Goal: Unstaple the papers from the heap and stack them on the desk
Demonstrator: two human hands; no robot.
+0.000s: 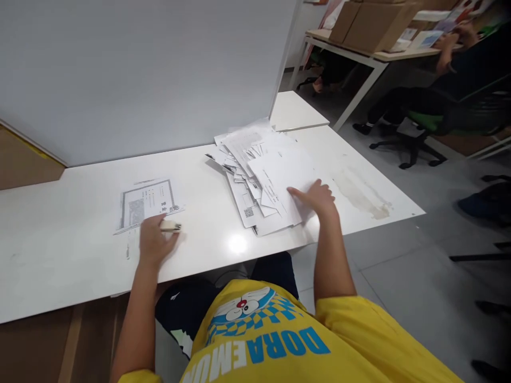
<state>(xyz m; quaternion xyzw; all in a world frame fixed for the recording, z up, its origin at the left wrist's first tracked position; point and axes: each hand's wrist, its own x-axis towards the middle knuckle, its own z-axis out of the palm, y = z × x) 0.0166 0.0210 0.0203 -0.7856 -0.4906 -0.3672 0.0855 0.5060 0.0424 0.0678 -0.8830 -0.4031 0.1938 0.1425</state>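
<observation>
A white worktop [72, 260] stretches from the left edge of the frame to right of centre, with a pale grey panel [151, 80] standing along its back across the upper left and top. A yellow shirt [367, 346] with blue and white lettering fills the bottom centre. At the upper right, a person in dark clothing [477, 69] sits beside a desk [375, 59] bearing a cardboard box [375, 26]; part of another brown box [27, 162] shows at the left edge. A loose, overlapping pile of papers [295, 165] lies right of centre on the worktop, its sheets turned at different angles. Left of centre, a printed sheet [154, 194] with a dark border lies flat, well apart from the pile. The right hand [319, 198] rests on the pile's near right part, its fingers spread and grasping nothing. The left hand [154, 240], at the sheet's near edge, has its fingers curled around a small cream-coloured object [170, 226] with a dark end.
</observation>
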